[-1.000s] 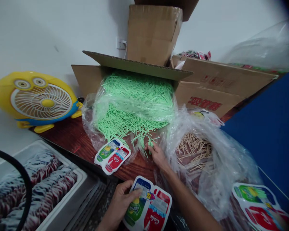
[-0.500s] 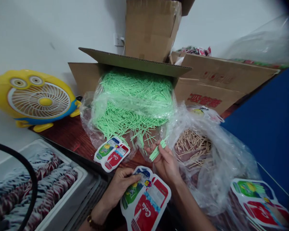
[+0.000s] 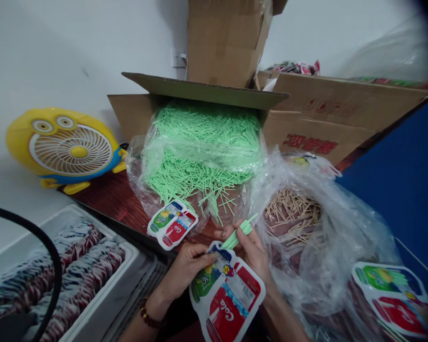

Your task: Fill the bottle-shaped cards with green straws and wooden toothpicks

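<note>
My left hand (image 3: 192,268) pinches the upper left edge of a printed plastic pouch (image 3: 225,294) with green and red drink-bottle pictures. Between the fingers and thumb of my right hand (image 3: 251,247) is a small bundle of light green sticks (image 3: 238,233). The bundle's lower ends meet the top edge of the pouch on its green side; whether they are inside I cannot tell. Another such pouch (image 3: 173,224) lies on the table beyond my left hand. Behind it, a heap of loose green sticks (image 3: 203,142) spills from a plastic-lined open carton.
Brown sticks (image 3: 292,213) lie in a clear plastic bag (image 3: 337,237) on the right. Another pouch (image 3: 392,297) is at the lower right. At left are a yellow fan (image 3: 67,147) and a white bin (image 3: 128,259) of packed pouches. Cardboard boxes (image 3: 228,42) stand behind.
My right hand has brought the green sticks down to the pouch's top edge, and the pouch has come up towards them. The whole view has shifted slightly.
</note>
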`<state>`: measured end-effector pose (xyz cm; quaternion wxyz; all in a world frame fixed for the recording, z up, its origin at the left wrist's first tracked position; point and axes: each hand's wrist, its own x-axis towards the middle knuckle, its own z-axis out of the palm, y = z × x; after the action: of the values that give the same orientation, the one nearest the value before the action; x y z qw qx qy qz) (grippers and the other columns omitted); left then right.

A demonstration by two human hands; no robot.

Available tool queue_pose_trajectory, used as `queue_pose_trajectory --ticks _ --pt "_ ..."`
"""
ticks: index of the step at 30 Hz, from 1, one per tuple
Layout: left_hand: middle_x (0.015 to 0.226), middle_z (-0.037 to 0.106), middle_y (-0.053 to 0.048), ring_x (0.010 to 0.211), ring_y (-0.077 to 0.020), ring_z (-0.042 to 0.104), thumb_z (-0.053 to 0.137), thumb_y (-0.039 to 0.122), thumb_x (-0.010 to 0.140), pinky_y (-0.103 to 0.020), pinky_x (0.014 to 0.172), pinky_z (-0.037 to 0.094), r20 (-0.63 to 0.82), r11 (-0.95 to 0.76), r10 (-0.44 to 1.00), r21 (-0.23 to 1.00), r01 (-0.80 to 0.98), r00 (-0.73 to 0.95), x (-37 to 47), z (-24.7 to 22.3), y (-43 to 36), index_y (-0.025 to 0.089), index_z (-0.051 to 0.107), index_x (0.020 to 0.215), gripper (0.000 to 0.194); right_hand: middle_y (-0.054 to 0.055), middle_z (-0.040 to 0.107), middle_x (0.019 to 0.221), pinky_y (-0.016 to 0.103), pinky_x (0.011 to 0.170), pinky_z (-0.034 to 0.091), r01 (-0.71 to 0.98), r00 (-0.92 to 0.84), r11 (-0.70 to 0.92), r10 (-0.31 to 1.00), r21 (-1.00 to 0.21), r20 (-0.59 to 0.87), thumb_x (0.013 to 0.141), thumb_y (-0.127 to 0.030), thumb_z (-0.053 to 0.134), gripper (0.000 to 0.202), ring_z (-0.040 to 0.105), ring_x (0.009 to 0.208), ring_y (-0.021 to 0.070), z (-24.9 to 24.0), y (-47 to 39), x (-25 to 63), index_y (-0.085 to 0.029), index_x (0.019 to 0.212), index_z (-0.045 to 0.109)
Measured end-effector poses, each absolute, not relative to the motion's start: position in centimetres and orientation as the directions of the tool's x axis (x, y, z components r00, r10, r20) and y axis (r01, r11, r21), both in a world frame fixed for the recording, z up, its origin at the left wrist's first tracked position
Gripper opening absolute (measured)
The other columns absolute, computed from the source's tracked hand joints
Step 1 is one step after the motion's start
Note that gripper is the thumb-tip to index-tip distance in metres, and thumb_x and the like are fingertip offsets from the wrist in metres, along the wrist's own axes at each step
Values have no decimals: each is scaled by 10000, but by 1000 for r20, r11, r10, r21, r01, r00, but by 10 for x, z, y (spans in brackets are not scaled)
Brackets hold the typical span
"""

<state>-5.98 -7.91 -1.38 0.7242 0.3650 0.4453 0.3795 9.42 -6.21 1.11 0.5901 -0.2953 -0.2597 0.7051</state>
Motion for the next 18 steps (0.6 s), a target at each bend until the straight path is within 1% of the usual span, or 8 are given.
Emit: queue_pose_trajectory --ticks 3,7,9,12,13,14,16,18 --pt "735 726 -32 616 -133 626 767 360 716 -221 615 481 -353 457 866 845 -277 354 -59 -14 -76 140 735 778 231 18 682 945 344 800 549 -623 -190 -224 973 -749 -133 829 -311 645 101 655 955 225 8 -66 99 -254 894 593" --pt "802 747 -60 671 -157 659 780 317 710 -248 659 508 -338 464 861 827 -316 380 -60 -19 -72 132 737 826 223 44 647 1173 385 869 530 -532 -365 -333 920 -778 -144 783 -279 695 203 647 1007 239 11 -62 107 -247 964 610" --pt "802 746 -68 666 -156 657 781 310 710 -245 650 505 -342 466 861 827 -314 377 -60 -22 -70 123 734 824 224 54 626 1225 404 954 482 -544 -362 -303 926 -783 -107 799 -282 684 274 612 1092 239 15 -57 111 -261 1057 596" --pt "771 739 -58 656 -152 654 785 305 706 -243 651 502 -350 464 867 827 -318 354 -59 -25 -68 116 734 854 246 70 601 1268 434 1046 396 -563 -273 -176 962 -808 -20 881 -362 583 295 536 1205 238 20 -48 119 -272 1161 571" --pt "754 735 -54 644 -149 652 786 307 705 -240 644 500 -354 463 870 826 -321 344 -58 -25 -67 113 734 864 257 73 592 1280 442 1061 377 -512 -266 -138 964 -848 4 904 -385 543 296 521 1222 240 20 -46 123 -266 1173 579" --pt "743 733 -53 633 -147 650 787 311 703 -240 637 500 -359 466 870 823 -326 336 -57 -25 -66 111 733 874 269 74 582 1294 448 1075 358 -413 -284 -103 958 -905 21 919 -394 515 309 508 1234 243 21 -45 126 -261 1189 586" --pt "749 738 -59 625 -149 653 794 318 693 -245 633 503 -370 478 867 809 -343 335 -55 -23 -64 111 733 879 285 67 548 1337 456 1104 316 -116 -388 -6 921 -993 40 939 -388 478 348 483 1256 240 23 -44 133 -262 1248 577" --pt "776 746 -64 640 -153 662 806 315 677 -250 648 510 -367 484 863 797 -362 346 -54 -22 -62 117 733 878 292 48 490 1398 465 1132 265 128 -528 136 848 -982 48 950 -370 457 375 434 1297 234 29 -43 140 -272 1301 547"
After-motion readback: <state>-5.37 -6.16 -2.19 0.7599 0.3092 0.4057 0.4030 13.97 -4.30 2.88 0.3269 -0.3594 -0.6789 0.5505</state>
